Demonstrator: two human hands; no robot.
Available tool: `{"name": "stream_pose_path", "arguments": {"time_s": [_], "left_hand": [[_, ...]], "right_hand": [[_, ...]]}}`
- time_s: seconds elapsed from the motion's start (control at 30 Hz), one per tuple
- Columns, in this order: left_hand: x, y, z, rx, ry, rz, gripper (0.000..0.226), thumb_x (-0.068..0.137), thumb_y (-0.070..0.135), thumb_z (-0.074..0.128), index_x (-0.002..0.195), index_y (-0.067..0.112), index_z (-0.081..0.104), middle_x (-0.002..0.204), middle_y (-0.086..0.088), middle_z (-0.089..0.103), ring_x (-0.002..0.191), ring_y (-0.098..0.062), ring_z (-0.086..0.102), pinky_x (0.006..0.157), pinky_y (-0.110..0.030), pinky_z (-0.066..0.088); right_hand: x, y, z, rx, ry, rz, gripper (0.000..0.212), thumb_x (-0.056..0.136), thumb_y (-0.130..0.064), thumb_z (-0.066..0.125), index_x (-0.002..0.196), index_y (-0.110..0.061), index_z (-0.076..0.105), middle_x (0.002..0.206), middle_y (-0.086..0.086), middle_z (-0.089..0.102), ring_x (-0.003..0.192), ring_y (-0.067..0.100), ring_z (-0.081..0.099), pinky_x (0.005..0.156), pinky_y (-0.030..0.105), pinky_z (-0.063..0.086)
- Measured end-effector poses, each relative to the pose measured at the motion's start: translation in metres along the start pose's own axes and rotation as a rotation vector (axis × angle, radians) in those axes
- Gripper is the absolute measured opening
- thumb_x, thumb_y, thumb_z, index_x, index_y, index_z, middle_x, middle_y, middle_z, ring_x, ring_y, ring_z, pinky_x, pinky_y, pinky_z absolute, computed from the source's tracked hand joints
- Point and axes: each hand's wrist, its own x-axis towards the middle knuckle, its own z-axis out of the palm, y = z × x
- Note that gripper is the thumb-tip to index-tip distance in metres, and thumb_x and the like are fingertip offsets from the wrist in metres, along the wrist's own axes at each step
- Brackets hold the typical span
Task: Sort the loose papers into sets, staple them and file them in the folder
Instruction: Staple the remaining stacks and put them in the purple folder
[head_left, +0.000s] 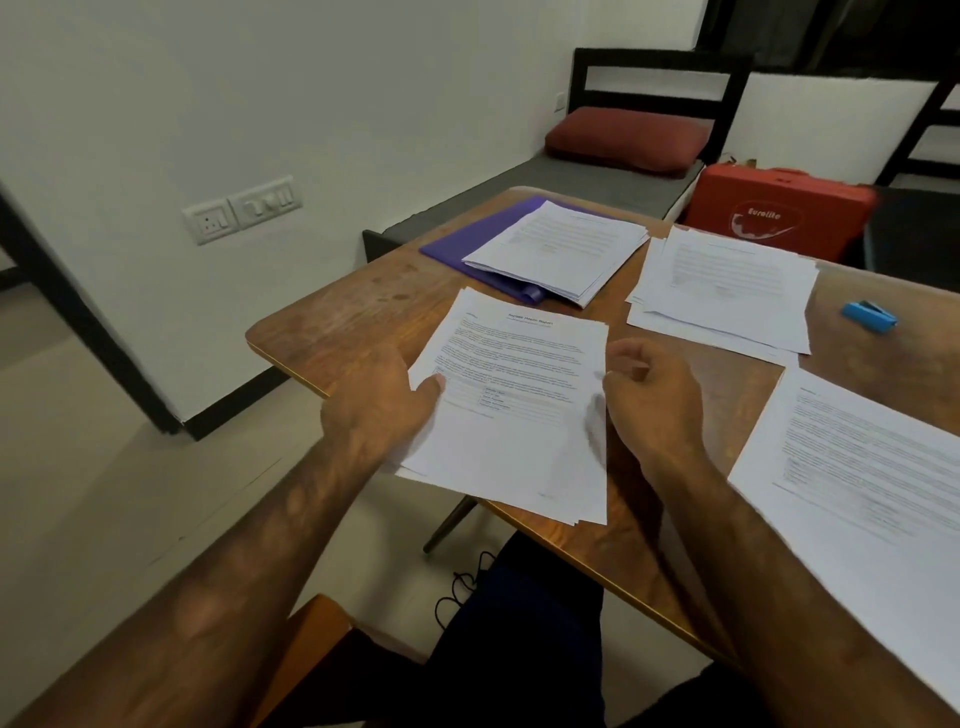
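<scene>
My left hand (382, 400) grips the left edge of a thin set of printed papers (514, 410), thumb on top, holding it over the near edge of the wooden table (353, 322). My right hand (649, 395) hovers at the set's right edge with loosely curled fingers, holding nothing that I can see. A purple folder (467, 239) lies at the far side with a paper stack (558, 249) on it. Another loose stack (727, 286) lies to its right. A blue stapler (868, 316) sits at the far right. More sheets (872, 467) lie near right.
A red case (779, 208) stands beyond the table's far edge, beside a bed with a dark red pillow (626, 139). A white wall with switches (241, 208) is on the left. My dark-trousered legs (519, 639) are under the table's near edge.
</scene>
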Motion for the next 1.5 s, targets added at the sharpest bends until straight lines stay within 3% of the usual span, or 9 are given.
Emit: {"name": "stream_pose_path", "arguments": {"time_s": [0.13, 0.33, 0.47, 0.6, 0.83, 0.97, 1.2, 1.37, 1.5], "left_hand": [[-0.009, 0.023, -0.007, 0.294, 0.123, 0.178, 0.062, 0.096, 0.068, 0.047, 0.134, 0.018, 0.053, 0.137, -0.009, 0.057, 0.122, -0.028, 0.055, 0.099, -0.042, 0.049], [-0.041, 0.11, 0.024, -0.121, -0.172, 0.415, 0.024, 0.096, 0.053, 0.063, 0.102, 0.03, 0.058, 0.115, 0.005, 0.059, 0.104, -0.015, 0.056, 0.094, -0.035, 0.053], [-0.05, 0.177, 0.056, -0.25, -0.22, 0.582, 0.018, 0.096, 0.043, 0.064, 0.093, 0.025, 0.06, 0.099, 0.006, 0.058, 0.089, -0.012, 0.057, 0.084, -0.037, 0.057], [-0.057, 0.227, 0.089, -0.233, -0.275, 0.669, 0.019, 0.094, 0.048, 0.064, 0.09, 0.03, 0.058, 0.098, 0.009, 0.06, 0.086, -0.012, 0.058, 0.082, -0.032, 0.058], [-0.057, 0.265, 0.138, 0.145, -0.264, 0.824, 0.059, 0.101, 0.065, 0.036, 0.148, 0.031, 0.042, 0.15, 0.0, 0.046, 0.133, -0.022, 0.047, 0.112, -0.043, 0.039], [-0.064, 0.26, 0.15, 0.243, -0.159, 0.926, 0.053, 0.104, 0.062, 0.025, 0.142, 0.032, 0.046, 0.142, 0.0, 0.047, 0.128, -0.02, 0.043, 0.107, -0.043, 0.036], [-0.064, 0.257, 0.151, 0.013, -0.13, 0.967, 0.04, 0.104, 0.05, 0.047, 0.141, 0.038, 0.058, 0.134, -0.001, 0.054, 0.123, -0.022, 0.046, 0.103, -0.047, 0.041], [-0.061, 0.252, 0.155, -0.36, -0.289, 1.018, 0.038, 0.105, 0.037, 0.054, 0.143, 0.039, 0.052, 0.13, 0.014, 0.064, 0.111, -0.011, 0.061, 0.092, -0.051, 0.056], [-0.058, 0.244, 0.136, -0.86, -0.601, 0.704, 0.058, 0.095, 0.017, 0.068, 0.148, 0.028, 0.046, 0.118, 0.019, 0.073, 0.105, -0.003, 0.072, 0.082, -0.021, 0.061]], "right_hand": [[0.004, 0.007, -0.006, -0.026, 0.032, -0.022, 0.015, 0.097, -0.019, 0.068, 0.107, -0.026, 0.077, 0.12, -0.005, 0.07, 0.097, 0.016, 0.069, 0.089, 0.037, 0.063], [0.007, 0.02, -0.04, -0.098, 0.072, -0.022, 0.026, 0.094, -0.016, 0.064, 0.082, -0.037, 0.072, 0.106, -0.006, 0.072, 0.091, 0.01, 0.066, 0.083, 0.033, 0.061], [0.006, 0.041, -0.09, -0.177, 0.099, 0.019, 0.02, 0.093, -0.015, 0.067, 0.091, -0.033, 0.075, 0.108, -0.006, 0.073, 0.088, 0.006, 0.061, 0.084, 0.03, 0.055], [-0.003, 0.07, -0.139, -0.327, 0.166, 0.072, 0.018, 0.088, -0.02, 0.069, 0.089, -0.037, 0.073, 0.12, -0.004, 0.07, 0.11, 0.019, 0.062, 0.1, 0.049, 0.054], [-0.018, 0.114, -0.194, -0.553, 0.293, 0.13, 0.017, 0.092, -0.017, 0.064, 0.096, -0.026, 0.078, 0.116, -0.004, 0.068, 0.112, 0.021, 0.056, 0.099, 0.039, 0.046], [-0.02, 0.127, -0.195, -0.529, 0.333, 0.117, 0.017, 0.091, -0.017, 0.064, 0.092, -0.028, 0.077, 0.107, -0.006, 0.067, 0.099, 0.012, 0.049, 0.089, 0.032, 0.045], [-0.018, 0.129, -0.192, -0.566, 0.332, 0.116, 0.016, 0.09, -0.018, 0.062, 0.09, -0.029, 0.074, 0.108, -0.006, 0.066, 0.105, 0.016, 0.05, 0.093, 0.043, 0.05], [-0.021, 0.124, -0.194, -0.465, 0.357, 0.116, 0.021, 0.084, -0.012, 0.062, 0.09, -0.029, 0.074, 0.106, -0.007, 0.062, 0.102, 0.012, 0.045, 0.093, 0.042, 0.049], [-0.017, 0.12, -0.209, -0.295, 0.583, 0.013, 0.035, 0.08, -0.01, 0.069, 0.11, -0.026, 0.061, 0.12, -0.007, 0.051, 0.117, 0.017, 0.053, 0.097, 0.039, 0.051]]}}
